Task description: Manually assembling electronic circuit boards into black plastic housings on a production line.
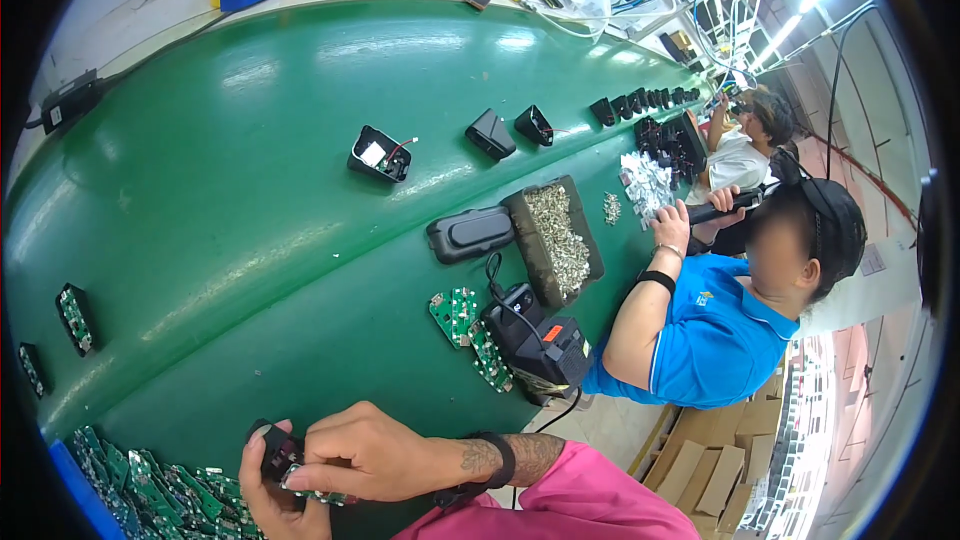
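Observation:
At the lower left, my left hand [262, 500] is closed round a small black plastic casing [277, 448], which tilts upward between its fingers. My right hand [372, 452], with a dark band at the wrist, reaches across to it. Its thumb and fingers pinch a small green circuit board [318, 495] just below the casing. My fingers cover much of both parts, so I cannot tell whether they are joined. Beside my left hand lies a heap of green circuit boards [165, 490].
Black casings with boards [75, 320] lie on the green belt [250, 160], near an open casing [380, 155]. Ahead are a tub of screws [557, 240], a black lidded case [470, 234], loose boards [455, 316] and a black device [540, 340]. A co-worker [700, 330] sits at right.

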Tool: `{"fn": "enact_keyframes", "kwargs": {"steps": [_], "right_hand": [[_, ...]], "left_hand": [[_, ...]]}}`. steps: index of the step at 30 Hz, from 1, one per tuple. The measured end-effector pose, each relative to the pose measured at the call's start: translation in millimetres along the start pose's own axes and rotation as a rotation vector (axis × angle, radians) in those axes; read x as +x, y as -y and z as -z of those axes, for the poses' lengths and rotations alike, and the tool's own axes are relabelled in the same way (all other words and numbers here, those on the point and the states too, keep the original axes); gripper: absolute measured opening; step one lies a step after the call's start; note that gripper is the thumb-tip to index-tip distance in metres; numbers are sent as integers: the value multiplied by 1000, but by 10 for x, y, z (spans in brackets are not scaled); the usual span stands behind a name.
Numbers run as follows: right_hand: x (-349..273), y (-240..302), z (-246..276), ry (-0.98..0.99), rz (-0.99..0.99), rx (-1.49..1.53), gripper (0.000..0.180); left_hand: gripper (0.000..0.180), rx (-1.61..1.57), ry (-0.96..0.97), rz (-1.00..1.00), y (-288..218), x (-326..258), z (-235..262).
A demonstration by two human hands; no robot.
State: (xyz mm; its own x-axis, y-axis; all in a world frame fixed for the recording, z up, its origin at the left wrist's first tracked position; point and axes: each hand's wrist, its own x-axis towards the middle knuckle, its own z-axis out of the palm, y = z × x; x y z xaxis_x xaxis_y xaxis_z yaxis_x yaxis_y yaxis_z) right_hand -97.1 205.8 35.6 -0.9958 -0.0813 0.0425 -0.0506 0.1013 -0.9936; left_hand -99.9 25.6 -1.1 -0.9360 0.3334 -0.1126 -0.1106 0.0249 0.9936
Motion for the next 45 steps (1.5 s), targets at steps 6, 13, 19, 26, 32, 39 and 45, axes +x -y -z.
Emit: {"fn": "enact_keyframes", "kwargs": {"steps": [6,13,19,26,32,39,45], "right_hand": [[3,37,-18,5,18,-35,30],[-23,43,60,93,6,-146,26],[-40,-26,34,119,159,-154,21],[-4,18,33,177,188,-21,18],[-39,42,16,62,176,-208,19],[-73,39,-50,-63,79,-132,23],[13,1,-121,-99,37,-125,20]], "left_hand": [[72,-104,-61,-32,32,20,7],[71,-39,-91,-134,54,38,-11],[64,61,-90,-163,135,40,44],[51,351,-145,-322,38,65,35],[47,458,-177,-340,-84,56,-18],[52,190,-232,-140,15,-43,-79],[47,270,-239,-147,-179,73,-86]]}}
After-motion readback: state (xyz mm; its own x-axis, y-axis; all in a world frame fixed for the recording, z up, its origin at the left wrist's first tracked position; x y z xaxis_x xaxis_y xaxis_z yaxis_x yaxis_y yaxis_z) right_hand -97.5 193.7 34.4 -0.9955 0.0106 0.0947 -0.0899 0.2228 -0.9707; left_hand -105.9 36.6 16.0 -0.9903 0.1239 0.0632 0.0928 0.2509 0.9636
